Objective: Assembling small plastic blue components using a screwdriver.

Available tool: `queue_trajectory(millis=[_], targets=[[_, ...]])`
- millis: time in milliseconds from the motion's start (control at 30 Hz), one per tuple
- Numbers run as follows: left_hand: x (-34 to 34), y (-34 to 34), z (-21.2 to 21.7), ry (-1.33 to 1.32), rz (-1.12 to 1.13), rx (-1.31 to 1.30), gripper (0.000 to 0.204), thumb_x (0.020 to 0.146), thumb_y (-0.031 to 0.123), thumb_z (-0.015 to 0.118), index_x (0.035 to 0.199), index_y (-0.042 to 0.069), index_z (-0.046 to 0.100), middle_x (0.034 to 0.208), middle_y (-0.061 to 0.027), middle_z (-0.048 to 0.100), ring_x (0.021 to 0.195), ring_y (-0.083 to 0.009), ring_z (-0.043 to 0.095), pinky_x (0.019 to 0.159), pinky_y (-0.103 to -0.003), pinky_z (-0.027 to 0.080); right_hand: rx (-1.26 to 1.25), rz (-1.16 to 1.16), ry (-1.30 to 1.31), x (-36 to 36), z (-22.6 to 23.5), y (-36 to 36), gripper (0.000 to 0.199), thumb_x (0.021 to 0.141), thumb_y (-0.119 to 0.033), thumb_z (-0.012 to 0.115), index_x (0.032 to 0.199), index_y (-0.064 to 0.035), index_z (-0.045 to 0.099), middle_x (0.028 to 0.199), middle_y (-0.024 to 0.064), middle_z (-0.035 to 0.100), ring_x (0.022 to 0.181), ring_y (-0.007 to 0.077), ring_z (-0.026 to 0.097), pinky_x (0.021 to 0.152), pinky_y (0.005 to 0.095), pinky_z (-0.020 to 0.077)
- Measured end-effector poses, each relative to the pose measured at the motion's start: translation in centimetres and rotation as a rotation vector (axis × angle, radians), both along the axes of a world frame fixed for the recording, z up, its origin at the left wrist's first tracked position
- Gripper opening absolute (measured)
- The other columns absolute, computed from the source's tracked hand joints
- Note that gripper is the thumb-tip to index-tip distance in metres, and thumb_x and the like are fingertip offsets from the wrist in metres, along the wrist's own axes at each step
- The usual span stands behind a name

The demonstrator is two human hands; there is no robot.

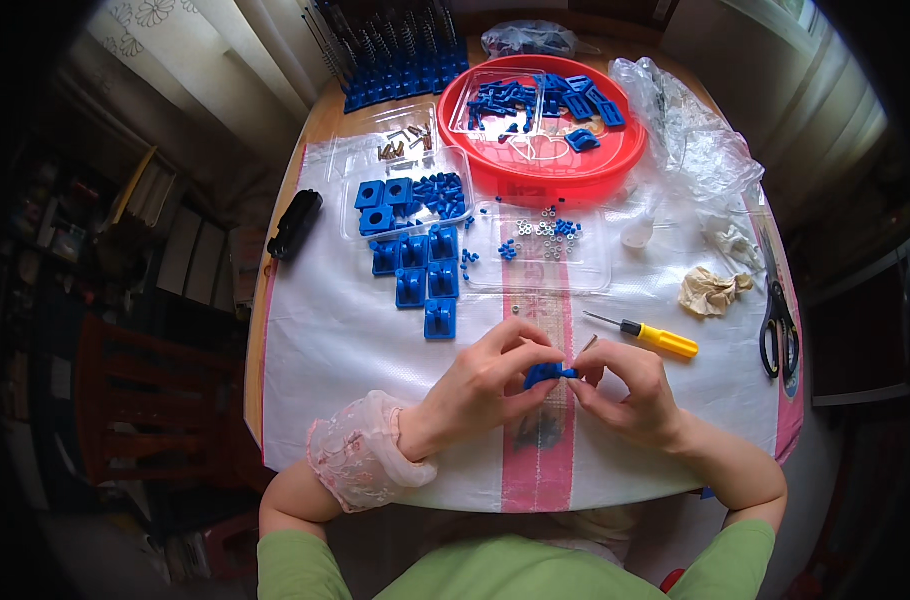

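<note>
Near the front of the table, my left hand (483,378) pinches a small blue plastic part (543,374) between thumb and fingers. My right hand (632,388) meets it from the other side, thumb and index finger closed on the part's right end. A thin metal pin (589,344) sticks up by the right fingertips; how it is held is hard to make out. Beyond the left hand sit several blue plastic blocks (440,320) with raised lugs. A screwdriver (665,340) with a yellow handle lies to the right of my right hand.
A clear tray (353,225) holds blue pieces; a clear lid (595,278) carries small white and blue bits. Farther back are brass-coloured pins (405,145), a red basin (630,160) and a blue rack with springs (400,80). Black scissors (772,335), crumpled cloth (713,291) and plastic bags (690,130) lie right.
</note>
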State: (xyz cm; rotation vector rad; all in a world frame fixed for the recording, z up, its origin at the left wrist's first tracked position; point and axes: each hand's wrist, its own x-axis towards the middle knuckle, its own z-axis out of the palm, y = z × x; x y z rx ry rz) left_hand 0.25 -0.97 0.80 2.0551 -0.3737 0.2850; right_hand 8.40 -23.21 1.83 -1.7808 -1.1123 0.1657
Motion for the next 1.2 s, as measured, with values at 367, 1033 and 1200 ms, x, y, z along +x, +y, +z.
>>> queue_trajectory(millis=[367,1033,1200], targets=[[-0.2,-0.3,-0.1,-0.004,-0.050,0.027,0.031,0.081,0.002,0.083,0.110,0.008,0.075,0.115,-0.0092,0.065,0.085,-0.0189,0.071,0.069,-0.031,0.060,0.006,0.023,-0.259,-0.2,-0.6,0.0,0.023,0.081,-0.001,0.080,0.100,-0.0029,0.068,0.079,0.0097,0.065,0.067,0.0243,0.066,0.060,0.0377,0.0517],[0.2,0.3,-0.2,0.150,-0.114,-0.086,0.027,0.080,0.002,0.084,0.105,0.006,0.076,0.117,-0.0088,0.069,0.094,-0.0194,0.070,0.075,-0.030,0.058,-0.050,0.068,-0.154,-0.1,-0.4,-0.1,0.026,0.085,-0.007,0.081,0.106,-0.0026,0.068,0.081,0.0101,0.066,0.070,0.0270,0.068,0.063,0.0383,0.0527],[0.5,0.3,0.0,0.155,-0.130,-0.150,0.023,0.084,-0.001,0.081,0.106,0.004,0.075,0.119,-0.0106,0.068,0.099,-0.0195,0.070,0.081,-0.031,0.058,-0.065,0.063,-0.112,0.0,0.5,-0.1,0.026,0.084,-0.007,0.082,0.105,-0.0030,0.067,0.086,0.0114,0.066,0.073,0.0275,0.067,0.064,0.0388,0.0528]])
